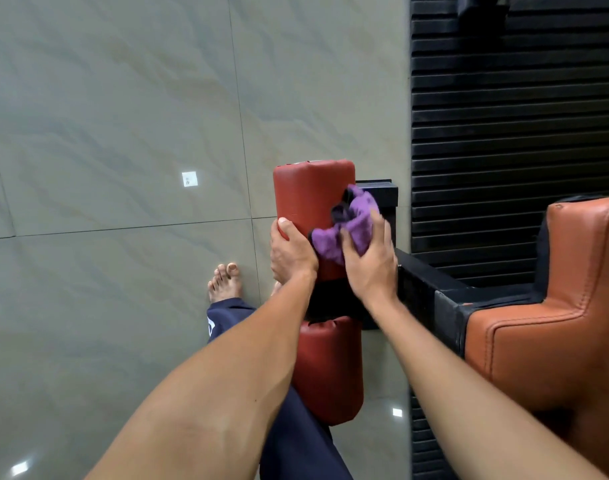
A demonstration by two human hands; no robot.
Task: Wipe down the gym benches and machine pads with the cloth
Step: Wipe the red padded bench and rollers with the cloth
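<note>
The left hand (291,252) grips the near end of the upper red roller pad (310,199), thumb curled over its top. The right hand (369,265) presses a bunched purple cloth (344,225) against the same pad's right side, fingers curled round it. Below, a 2nd red roller pad (327,372) sits on the same black metal frame (431,289). An orange padded seat (555,313) stands at the right edge. 1 bare foot (225,282) and a navy trouser leg (296,438) rest on the grey tiled floor (105,133); a black ribbed mat (514,116) lies beyond.
</note>
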